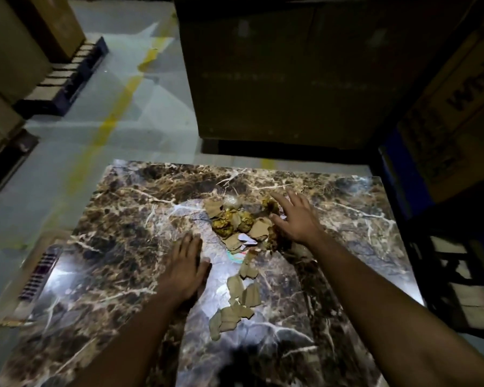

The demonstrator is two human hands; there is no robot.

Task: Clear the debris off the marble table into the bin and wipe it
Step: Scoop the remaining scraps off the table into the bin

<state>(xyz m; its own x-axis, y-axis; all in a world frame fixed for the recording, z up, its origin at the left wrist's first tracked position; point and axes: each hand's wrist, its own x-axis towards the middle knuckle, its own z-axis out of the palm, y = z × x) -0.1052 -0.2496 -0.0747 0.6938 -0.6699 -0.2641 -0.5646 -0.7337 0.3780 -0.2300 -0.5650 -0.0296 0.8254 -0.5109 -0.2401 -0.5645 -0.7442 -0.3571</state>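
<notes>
The debris (236, 238) lay mid-bench (95, 263) between both hands, its strip running near to far. The right hand (294, 216), grip spread, touched the far heap; the left hand (186, 263), grip flat and empty, pressed just left of it.

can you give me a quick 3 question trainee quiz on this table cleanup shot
1. True or false: the left hand grips a cloth.
2. Which lies nearer the person on the marble table? A) gold foil wrappers B) torn cardboard pieces
3. Fill in: the right hand, fingers spread, is at the ____ side of the debris pile.

Key: 1 false, it lies open with nothing in it. 2 B. 3 right.
</notes>
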